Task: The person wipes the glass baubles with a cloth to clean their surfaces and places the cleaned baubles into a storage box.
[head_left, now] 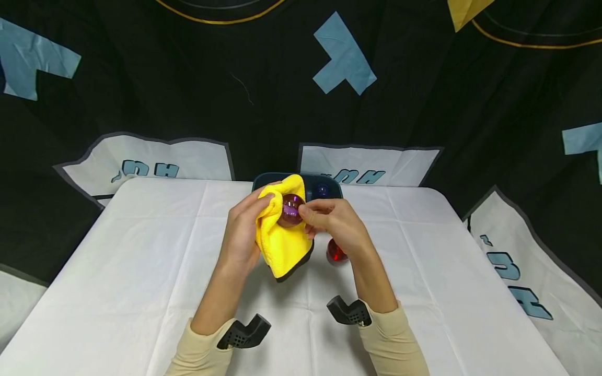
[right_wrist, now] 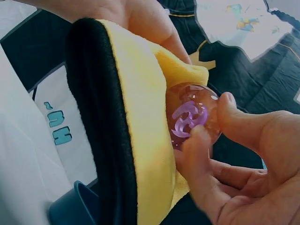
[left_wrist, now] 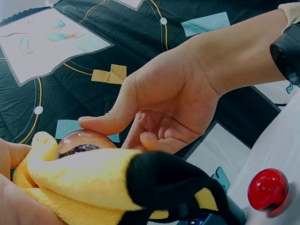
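My left hand (head_left: 240,232) grips a yellow cloth (head_left: 284,253) with a black underside, bunched up beside the thumb. Against the cloth sits a clear purple-tinted ball (head_left: 290,210), held above the table. In the right wrist view, a purple swirl design shows inside this ball (right_wrist: 191,117). My right hand (head_left: 336,222) pinches the ball's right side between thumb and fingers. From the left wrist, the cloth's folds cover the ball's lower part. A red ball (head_left: 335,251) lies on the table, partly behind my right wrist.
Behind the hands stands a dark blue bin (head_left: 263,179) with a dark blue ball (head_left: 322,190) inside. The cloth hides part of the bin. A white sheet covers the table (head_left: 155,261). A black patterned curtain (head_left: 263,115) hangs at the back.
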{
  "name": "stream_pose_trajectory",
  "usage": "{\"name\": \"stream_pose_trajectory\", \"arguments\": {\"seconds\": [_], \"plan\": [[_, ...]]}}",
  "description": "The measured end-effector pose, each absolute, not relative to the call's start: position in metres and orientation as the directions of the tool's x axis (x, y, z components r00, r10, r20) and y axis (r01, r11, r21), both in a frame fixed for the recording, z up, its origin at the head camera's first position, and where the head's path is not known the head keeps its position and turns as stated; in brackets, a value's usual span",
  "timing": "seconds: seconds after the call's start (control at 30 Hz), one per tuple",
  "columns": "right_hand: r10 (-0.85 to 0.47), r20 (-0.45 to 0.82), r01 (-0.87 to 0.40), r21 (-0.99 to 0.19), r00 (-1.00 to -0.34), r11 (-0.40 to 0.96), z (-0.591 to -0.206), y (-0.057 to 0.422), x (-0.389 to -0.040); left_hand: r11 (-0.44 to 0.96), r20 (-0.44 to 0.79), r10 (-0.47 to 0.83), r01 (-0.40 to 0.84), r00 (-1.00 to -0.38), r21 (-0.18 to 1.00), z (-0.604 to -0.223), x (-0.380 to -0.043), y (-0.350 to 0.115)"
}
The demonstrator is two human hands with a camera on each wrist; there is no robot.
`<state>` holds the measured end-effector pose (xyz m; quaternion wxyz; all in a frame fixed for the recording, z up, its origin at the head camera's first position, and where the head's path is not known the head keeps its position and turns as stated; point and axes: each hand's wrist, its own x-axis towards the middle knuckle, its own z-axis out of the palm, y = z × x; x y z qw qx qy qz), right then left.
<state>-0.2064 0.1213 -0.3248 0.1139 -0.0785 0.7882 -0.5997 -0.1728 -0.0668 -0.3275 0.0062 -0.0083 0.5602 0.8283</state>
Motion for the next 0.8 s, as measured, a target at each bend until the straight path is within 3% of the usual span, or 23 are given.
{"name": "stream_pose_trajectory", "arguments": {"seconds": [0.33,0.5,0.8], "plan": [[-0.277,0.045,-0.094,-0.981,-0.96,0.168,-0.3212,0.1173,-0.2006,-0.403,-0.029,-0.003,-0.025,-1.0,0.915,-0.3294,-0.176,-0.0697],[-0.338,0.05,-0.115,-0.978,-0.94,0.176,-0.3207,0.123,-0.2012,-0.379,-0.032,-0.006,-0.028,-0.999,0.925,-0.3296,-0.1756,-0.0696],[-0.267,-0.033,-0.019,-0.982,-0.963,0.188,-0.3232,0.117,-0.2015,-0.366,-0.019,-0.025,-0.009,-1.0,0.931,-0.327,-0.1726,-0.0681]]}}
